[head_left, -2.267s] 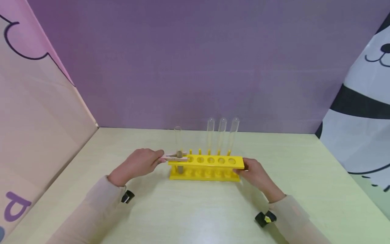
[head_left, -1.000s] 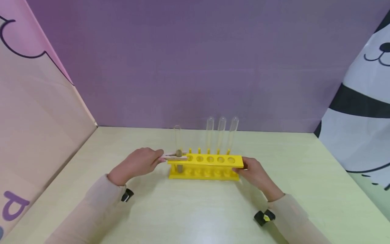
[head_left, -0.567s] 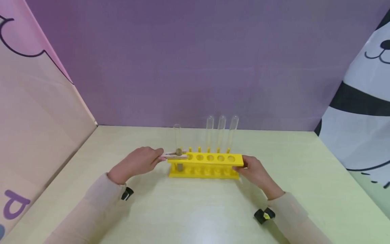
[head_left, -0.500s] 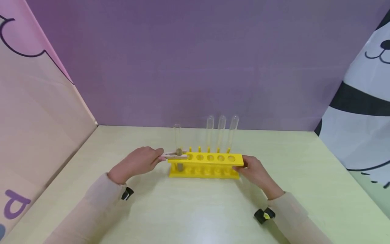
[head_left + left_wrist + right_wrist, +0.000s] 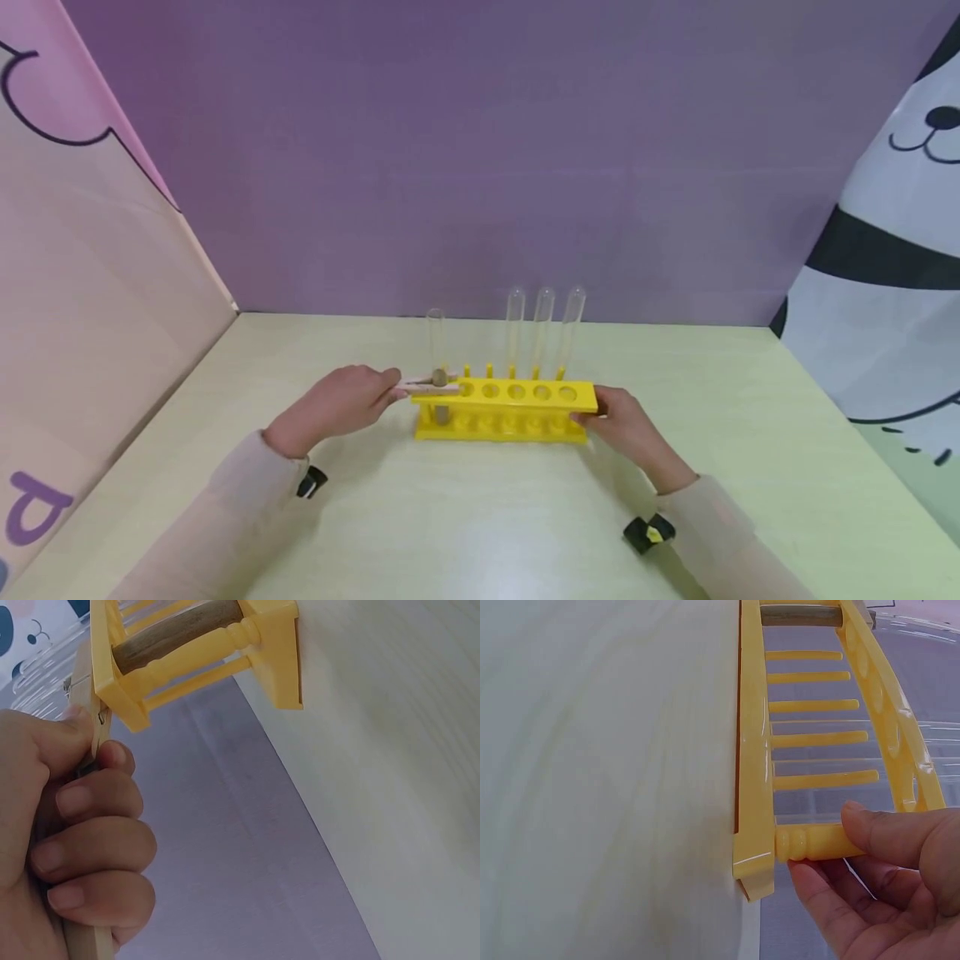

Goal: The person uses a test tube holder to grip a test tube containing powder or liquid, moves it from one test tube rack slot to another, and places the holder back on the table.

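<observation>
In the head view my left hand [image 5: 341, 400] grips a wooden test tube clamp [image 5: 452, 389]; the left wrist view shows curled fingers [image 5: 101, 844] round its handle. The clamp's front end lies at the top of a yellow test tube rack [image 5: 517, 396], on either side of a grey-brown cylinder [image 5: 439, 379] in the leftmost hole. How tightly it clasps the cylinder, I cannot tell. At the rack's right end my right hand [image 5: 622, 421] pinches the end post [image 5: 817, 841] between thumb and fingers. The rack stands upright on the table.
Behind the rack's top, three clear test tubes [image 5: 515, 329] stand rounded end up on pegs at the right. Another clear tube [image 5: 437, 337] rises at the left. The pale table [image 5: 480, 517] ends at a purple back panel [image 5: 480, 167].
Both hands, the clamp and the rack keep their places. Only the head view shifts slightly.
</observation>
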`<state>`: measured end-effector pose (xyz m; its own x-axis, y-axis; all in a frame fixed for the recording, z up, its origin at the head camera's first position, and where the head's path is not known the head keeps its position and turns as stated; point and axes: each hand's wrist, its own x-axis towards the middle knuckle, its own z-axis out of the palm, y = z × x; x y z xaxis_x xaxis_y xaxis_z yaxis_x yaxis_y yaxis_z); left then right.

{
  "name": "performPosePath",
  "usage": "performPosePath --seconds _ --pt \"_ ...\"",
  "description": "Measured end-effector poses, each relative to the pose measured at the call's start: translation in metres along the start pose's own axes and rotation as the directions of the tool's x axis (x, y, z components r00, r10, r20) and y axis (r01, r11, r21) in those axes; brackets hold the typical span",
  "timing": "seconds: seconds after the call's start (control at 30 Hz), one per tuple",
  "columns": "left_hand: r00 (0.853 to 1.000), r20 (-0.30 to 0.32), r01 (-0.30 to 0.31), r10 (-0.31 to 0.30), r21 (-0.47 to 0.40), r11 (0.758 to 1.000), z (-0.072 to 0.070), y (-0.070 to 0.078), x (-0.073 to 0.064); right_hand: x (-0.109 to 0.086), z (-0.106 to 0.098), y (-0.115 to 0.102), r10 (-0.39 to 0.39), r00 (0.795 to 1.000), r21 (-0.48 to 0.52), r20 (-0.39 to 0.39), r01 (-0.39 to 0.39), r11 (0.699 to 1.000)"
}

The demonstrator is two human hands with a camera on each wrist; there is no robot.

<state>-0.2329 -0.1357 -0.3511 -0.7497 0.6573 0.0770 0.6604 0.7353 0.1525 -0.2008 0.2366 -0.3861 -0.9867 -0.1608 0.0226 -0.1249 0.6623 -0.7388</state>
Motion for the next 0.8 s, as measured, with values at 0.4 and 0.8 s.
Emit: performPosePath --seconds 0.4,0.8 --pt "0.999 -0.033 0.017 -0.016 0.03 0.999 0.004 0.0 0.0 0.001 0.0 0.003 -0.004 1.0 -0.007 0.0 0.004 1.0" --pt "0.998 -0.046 0.049 -0.047 0.05 0.998 -0.006 0.005 0.001 0.001 0.001 0.001 0.006 1.0 -0.017 -0.007 -0.006 1.0"
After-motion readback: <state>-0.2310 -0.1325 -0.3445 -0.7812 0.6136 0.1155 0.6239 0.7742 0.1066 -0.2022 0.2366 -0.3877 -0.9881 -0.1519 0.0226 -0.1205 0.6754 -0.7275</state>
